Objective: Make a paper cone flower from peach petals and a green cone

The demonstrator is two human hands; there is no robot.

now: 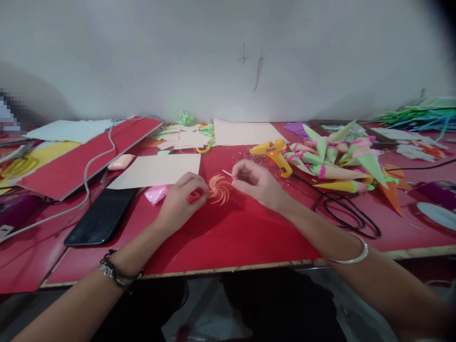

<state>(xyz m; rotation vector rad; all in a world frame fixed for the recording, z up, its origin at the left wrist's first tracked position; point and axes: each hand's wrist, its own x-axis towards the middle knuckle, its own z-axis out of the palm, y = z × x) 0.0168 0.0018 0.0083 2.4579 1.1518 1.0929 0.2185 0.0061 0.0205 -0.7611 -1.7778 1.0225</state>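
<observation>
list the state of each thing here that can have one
Left hand: pinching the curled orange piece's edge
Right hand: pinching a thin pale stick
Curled orange piece: strips fanned out
Glue gun: lying on its side, orange light lit
Phone: lying flat, screen dark
Black cord: loosely looped
Cones: heaped together
Green bundle: crumpled

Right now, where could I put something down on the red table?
The widest bare patch of red table lies between left hand, right hand and front edge. A smaller one is right of the black cord. Paper cones and paper scraps crowd the back.
</observation>
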